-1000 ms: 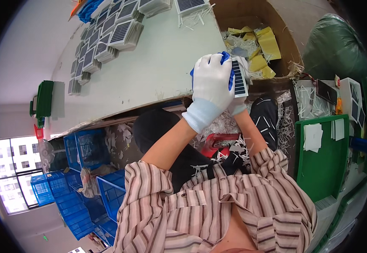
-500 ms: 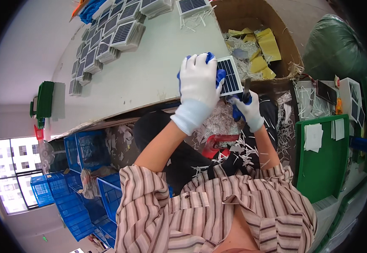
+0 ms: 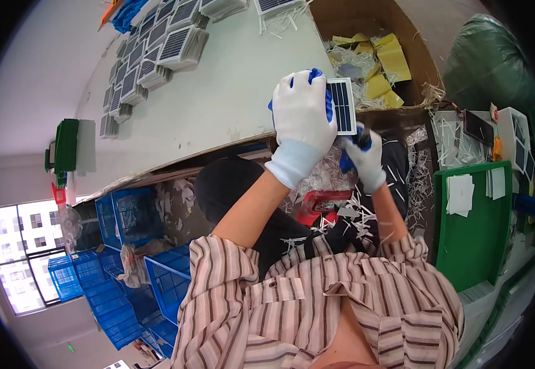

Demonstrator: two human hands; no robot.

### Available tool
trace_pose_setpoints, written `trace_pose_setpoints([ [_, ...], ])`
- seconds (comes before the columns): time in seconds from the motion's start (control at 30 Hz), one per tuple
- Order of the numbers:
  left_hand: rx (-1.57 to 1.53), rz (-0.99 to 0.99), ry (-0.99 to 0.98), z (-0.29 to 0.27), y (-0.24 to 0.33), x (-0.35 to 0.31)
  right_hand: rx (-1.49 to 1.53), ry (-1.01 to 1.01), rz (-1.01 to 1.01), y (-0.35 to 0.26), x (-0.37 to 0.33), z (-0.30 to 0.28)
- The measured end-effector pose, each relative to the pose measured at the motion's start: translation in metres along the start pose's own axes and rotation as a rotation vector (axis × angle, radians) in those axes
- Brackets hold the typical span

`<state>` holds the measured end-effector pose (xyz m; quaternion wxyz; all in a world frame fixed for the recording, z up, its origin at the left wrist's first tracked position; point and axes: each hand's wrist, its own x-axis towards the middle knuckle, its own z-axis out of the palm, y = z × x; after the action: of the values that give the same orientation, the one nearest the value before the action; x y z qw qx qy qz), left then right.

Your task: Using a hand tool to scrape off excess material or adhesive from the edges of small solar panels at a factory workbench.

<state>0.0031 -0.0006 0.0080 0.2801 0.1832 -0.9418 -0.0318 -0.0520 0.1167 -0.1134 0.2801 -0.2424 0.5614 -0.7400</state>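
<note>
- A small solar panel (image 3: 342,107), dark cells in a white border, is at the near right corner of the table (image 3: 237,92), its face turned up.
- The left hand (image 3: 304,111), in a white glove with blue on the palm side, grips the panel by its left side at that same table corner.
- The right hand (image 3: 367,157), gloved alike, is just off the table's near right corner, closed around a dark tool (image 3: 364,141); blur leaves the kind of tool unclear.
- Right against the table's right side is a cardboard box (image 3: 420,67), holding white paper shreds (image 3: 350,61) and crumpled yellow paper (image 3: 393,58).
- Toward the far left of the table stand stacks of panels (image 3: 178,48) in rows, with a blue cloth (image 3: 131,17) beyond them.
- Another panel (image 3: 275,5) lies at the table's far right, white strips (image 3: 278,23) beside it.
- On the near side of the table, below the hands, a red thing (image 3: 320,206) shows among more strips, and dark trousers (image 3: 227,187) are partly under the table edge.
- Well to the right of the table are a green tray (image 3: 471,249) with white cards (image 3: 459,195), and a full green sack (image 3: 489,61).
- Near the table's left end are a green bin (image 3: 66,144), blue crates (image 3: 129,215), a fan (image 3: 69,222) and a window (image 3: 24,255).
</note>
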Motion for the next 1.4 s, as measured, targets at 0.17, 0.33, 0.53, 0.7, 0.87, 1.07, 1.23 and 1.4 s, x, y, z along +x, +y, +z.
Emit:
trace_pose_setpoints([
  [0.17,-0.015,-0.016,-0.012,0.003,-0.002,0.001,-0.079,-0.131,-0.047,-0.015,0.021,-0.001],
  [0.33,0.003,-0.027,-0.027,0.006,-0.001,0.001,-0.253,-0.583,-0.011,-0.013,-0.031,0.01],
  [0.53,0.004,-0.029,0.0,0.002,0.0,0.0,-0.001,-0.055,0.053,-0.009,0.014,-0.013],
  [0.7,-0.007,-0.035,-0.024,0.005,-0.001,0.002,-0.163,-0.242,-0.018,-0.012,0.034,-0.014],
  [0.87,-0.006,-0.031,-0.007,0.006,-0.001,0.001,-0.345,-0.723,0.018,-0.011,-0.015,-0.005],
  [1.07,-0.009,-0.011,0.032,0.007,-0.001,0.0,0.131,-0.081,0.172,-0.003,-0.014,-0.007],
  [1.23,-0.001,-0.027,0.025,0.006,0.0,0.0,-0.295,0.032,-0.178,0.003,-0.01,0.0],
  [1.4,-0.001,-0.04,-0.01,0.004,0.001,0.0,-0.452,0.212,-0.303,0.005,-0.011,0.019],
])
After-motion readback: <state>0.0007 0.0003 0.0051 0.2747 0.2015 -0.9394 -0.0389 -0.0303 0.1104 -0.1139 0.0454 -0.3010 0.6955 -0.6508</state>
